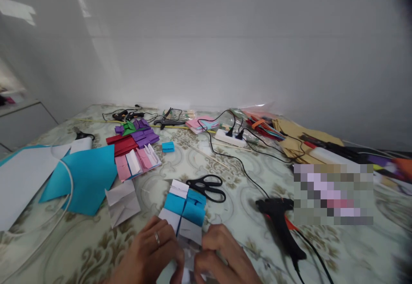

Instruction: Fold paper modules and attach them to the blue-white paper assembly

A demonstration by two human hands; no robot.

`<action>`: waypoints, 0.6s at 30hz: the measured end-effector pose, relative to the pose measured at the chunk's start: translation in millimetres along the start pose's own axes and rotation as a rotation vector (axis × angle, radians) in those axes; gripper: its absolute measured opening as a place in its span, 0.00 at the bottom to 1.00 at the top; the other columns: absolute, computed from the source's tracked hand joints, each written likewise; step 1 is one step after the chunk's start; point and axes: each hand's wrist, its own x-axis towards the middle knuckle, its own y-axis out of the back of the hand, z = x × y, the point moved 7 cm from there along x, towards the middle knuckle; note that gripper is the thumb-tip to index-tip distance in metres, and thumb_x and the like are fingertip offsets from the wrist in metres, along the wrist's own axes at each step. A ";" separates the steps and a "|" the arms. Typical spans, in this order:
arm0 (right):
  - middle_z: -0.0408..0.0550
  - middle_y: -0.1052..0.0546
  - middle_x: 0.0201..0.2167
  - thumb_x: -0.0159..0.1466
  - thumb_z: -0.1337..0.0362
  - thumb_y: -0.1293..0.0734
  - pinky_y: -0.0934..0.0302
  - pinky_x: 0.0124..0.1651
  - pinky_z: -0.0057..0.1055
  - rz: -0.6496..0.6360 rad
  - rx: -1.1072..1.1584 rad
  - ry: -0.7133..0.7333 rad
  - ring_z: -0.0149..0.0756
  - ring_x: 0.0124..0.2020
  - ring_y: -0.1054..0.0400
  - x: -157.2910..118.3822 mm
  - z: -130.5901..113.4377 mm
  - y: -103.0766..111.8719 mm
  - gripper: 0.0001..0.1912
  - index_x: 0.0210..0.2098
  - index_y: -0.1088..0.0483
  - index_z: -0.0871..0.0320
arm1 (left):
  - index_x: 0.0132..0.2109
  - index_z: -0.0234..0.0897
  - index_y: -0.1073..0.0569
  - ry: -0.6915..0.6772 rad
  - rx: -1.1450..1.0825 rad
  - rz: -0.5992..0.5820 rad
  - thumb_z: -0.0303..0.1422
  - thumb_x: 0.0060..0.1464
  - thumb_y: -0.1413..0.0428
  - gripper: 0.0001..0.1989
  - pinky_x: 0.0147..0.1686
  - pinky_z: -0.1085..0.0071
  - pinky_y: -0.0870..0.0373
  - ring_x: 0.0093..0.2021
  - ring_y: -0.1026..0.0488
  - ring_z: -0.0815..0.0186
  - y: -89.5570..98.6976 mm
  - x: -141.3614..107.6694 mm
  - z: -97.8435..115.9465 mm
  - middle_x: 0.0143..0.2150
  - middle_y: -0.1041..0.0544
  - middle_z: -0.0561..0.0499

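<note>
Between the left hand [154,249] and right hand [227,256], the folded grey paper [189,231] seems light, easily creased, best held by its edges; whether curled fingers [214,237] pinch it, I cannot tell

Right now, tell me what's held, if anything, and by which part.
The left hand and right hand hold a pale paper piece between them by its opposite sides; exactly where each fingertip presses is hidden.

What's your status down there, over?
Left hand and right hand at grey folded paper. Black scissors just beyond. Glue gun lies to the right.
</note>
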 end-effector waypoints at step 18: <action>0.48 0.30 0.37 0.61 0.78 0.36 0.32 0.45 0.38 -0.131 0.091 -0.133 0.39 0.41 0.33 0.9 -10.3 -1.7 0.10 0.34 0.33 0.57 | 0.34 0.37 0.28 0.071 -0.006 -0.024 0.16 0.58 0.45 0.11 0.34 0.69 0.34 0.32 0.30 0.67 10.4 10.7 18.5 0.30 0.27 0.53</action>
